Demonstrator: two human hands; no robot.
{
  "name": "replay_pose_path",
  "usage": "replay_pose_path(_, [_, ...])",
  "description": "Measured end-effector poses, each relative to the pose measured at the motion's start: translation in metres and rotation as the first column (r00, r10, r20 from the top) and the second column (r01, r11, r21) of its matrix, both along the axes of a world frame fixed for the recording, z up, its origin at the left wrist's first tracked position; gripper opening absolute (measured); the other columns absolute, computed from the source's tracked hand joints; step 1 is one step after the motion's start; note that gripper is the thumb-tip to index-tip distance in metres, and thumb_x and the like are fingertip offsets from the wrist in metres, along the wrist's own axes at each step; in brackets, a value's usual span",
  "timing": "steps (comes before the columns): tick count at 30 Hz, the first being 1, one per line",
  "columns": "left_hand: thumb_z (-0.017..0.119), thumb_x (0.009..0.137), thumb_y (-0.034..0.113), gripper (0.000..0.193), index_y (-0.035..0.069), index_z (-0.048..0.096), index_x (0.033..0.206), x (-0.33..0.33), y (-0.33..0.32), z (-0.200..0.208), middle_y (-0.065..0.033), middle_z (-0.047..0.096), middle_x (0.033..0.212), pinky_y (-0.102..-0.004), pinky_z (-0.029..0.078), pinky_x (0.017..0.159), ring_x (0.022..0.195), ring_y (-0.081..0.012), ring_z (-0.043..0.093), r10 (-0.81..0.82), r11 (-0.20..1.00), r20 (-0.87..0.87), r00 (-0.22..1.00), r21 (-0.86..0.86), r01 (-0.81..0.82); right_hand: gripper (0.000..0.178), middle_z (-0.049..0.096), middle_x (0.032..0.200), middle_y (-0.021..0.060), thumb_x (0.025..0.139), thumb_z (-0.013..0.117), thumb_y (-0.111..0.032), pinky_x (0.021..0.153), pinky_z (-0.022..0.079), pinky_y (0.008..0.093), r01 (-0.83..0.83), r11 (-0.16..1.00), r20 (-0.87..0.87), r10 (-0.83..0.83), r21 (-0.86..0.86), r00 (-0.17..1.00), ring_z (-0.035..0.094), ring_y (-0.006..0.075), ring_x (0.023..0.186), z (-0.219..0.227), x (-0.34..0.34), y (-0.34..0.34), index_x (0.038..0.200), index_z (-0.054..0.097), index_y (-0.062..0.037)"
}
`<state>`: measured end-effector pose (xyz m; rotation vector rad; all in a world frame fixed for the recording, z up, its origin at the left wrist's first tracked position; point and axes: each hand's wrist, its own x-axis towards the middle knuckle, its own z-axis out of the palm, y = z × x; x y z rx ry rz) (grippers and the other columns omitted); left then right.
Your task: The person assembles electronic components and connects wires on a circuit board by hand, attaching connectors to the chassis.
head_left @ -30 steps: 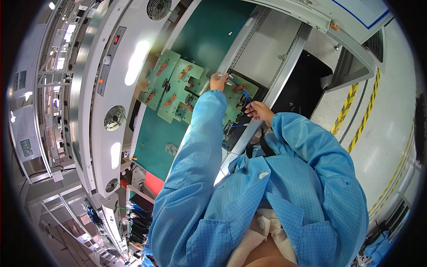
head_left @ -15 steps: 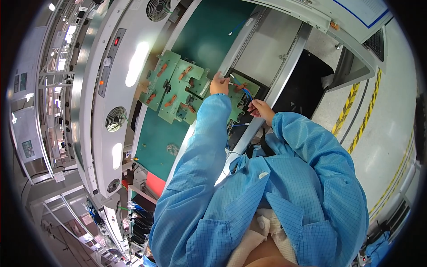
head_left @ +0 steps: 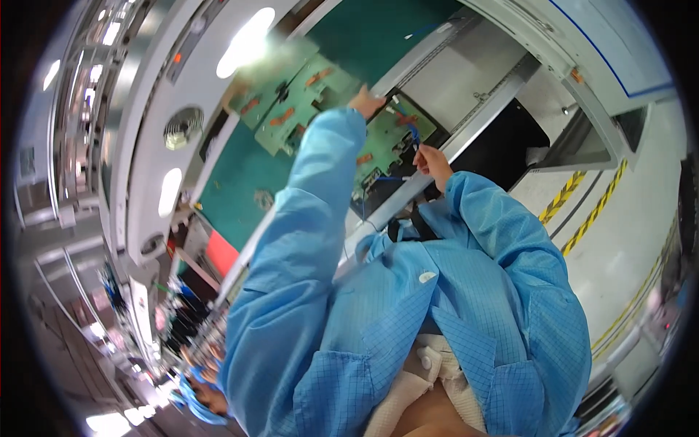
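Note:
My right hand [head_left: 433, 166] is closed in a pinch on the lower end of a bundle of blue wires [head_left: 413, 131]. The wires run up over a green board fixture [head_left: 388, 135] with brown clips, set on a dark base by the conveyor rail. My left hand [head_left: 366, 102] reaches to the fixture's upper left edge. Its fingers are smeared, so I cannot make out whether they hold anything. Left of it lie green fixture plates [head_left: 280, 109] with several brown clips, blurred at their far side.
Beneath the plates is a green work surface [head_left: 237, 178], with a small clear crumpled item [head_left: 263, 198] on it. A metal rail [head_left: 466, 130] runs along the bench's near side. A white machine hood with fans [head_left: 183, 128] stands at the left. A red panel [head_left: 222, 253] is at lower left.
The view has shifted and blurred. My left hand has moved a little up from the plates along the fixture's edge. My right hand stays by the wires, now with the bundle's end between its fingers.

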<state>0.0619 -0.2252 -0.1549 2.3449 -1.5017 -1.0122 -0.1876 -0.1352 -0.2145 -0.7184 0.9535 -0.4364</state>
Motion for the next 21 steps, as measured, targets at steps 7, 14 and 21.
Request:
replay_pose_path(7, [0.050,0.093,0.017,0.038,0.009,0.045,0.130,0.079,0.148,0.166,-0.0074,0.059,0.112,-0.0275,0.041,0.089,0.099,-0.0143,0.055,-0.132,0.922,-0.591,0.796,-0.368,-0.120,0.031,0.058,0.078,0.0009,0.094,0.044,-0.029,0.056,0.042,0.0206,-0.094,0.956,-0.143,0.055,-0.278,0.988,0.052,0.0072,0.062,0.018,-0.024,0.025,0.121,0.048,-0.0127])
replay_pose_path(14, [0.067,0.076,0.012,0.058,0.022,0.046,0.129,0.087,0.346,0.062,-0.0080,0.064,0.094,-0.0365,0.049,0.074,0.083,-0.0232,0.061,0.206,0.968,0.124,0.971,-0.169,-0.184,0.046,0.052,0.085,0.0004,0.084,0.055,-0.003,0.069,0.043,0.0219,-0.488,0.601,-0.257,0.432,-0.633,0.864,0.049,0.0076,0.073,0.058,0.004,0.042,0.129,0.047,-0.0093])
replay_pose_path(21, [0.078,0.067,0.014,0.087,0.024,0.032,0.139,-0.016,0.373,0.016,-0.0088,0.054,0.110,-0.0356,0.049,0.075,0.085,-0.0253,0.060,0.202,0.900,-0.107,0.974,-0.372,-0.227,0.044,0.050,0.084,0.0032,0.080,0.058,0.001,0.062,0.043,0.0234,-0.583,0.364,-0.330,0.559,-0.727,0.761,0.050,0.0111,0.070,0.068,0.056,0.056,0.122,0.053,-0.0102])
